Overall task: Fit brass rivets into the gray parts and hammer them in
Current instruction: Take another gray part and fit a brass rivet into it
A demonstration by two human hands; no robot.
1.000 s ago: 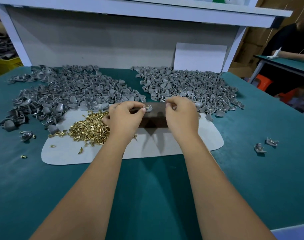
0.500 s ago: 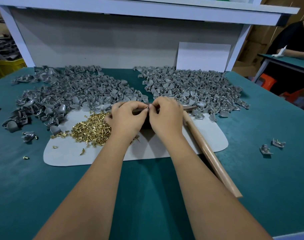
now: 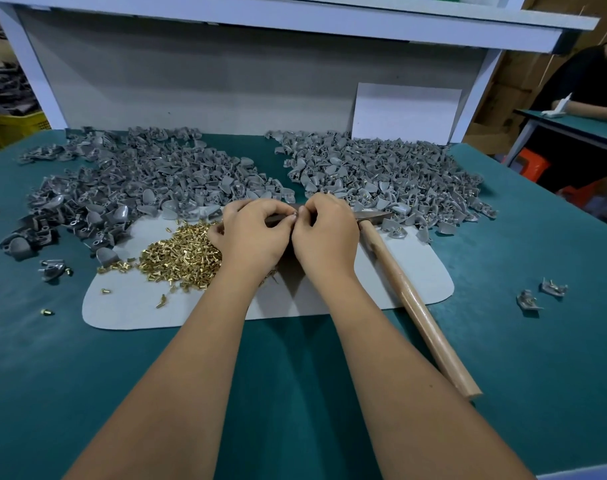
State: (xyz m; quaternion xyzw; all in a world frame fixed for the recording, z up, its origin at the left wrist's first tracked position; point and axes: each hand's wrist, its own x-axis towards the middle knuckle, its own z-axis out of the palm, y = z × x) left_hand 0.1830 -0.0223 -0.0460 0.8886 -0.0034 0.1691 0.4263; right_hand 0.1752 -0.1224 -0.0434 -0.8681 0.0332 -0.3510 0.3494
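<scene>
Both hands have closed together since a second ago. Left hand [image 3: 252,237] and right hand [image 3: 324,233] pinch a small gray part [image 3: 294,214], fingertips touching. Hammer [image 3: 413,299] lies beside them on the surface [image 3: 87,375].

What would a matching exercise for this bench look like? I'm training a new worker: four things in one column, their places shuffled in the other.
Things
1. rivets
2. hammer
3. two loose parts
4. left hand

Places
A. alone on the green table, far right
B. handle slanting off the gray mat's right side
C. heaped on the mat's left half
D. fingertips meeting those of the right hand, mid-mat

Pairs: 1-C, 2-B, 3-A, 4-D
</scene>
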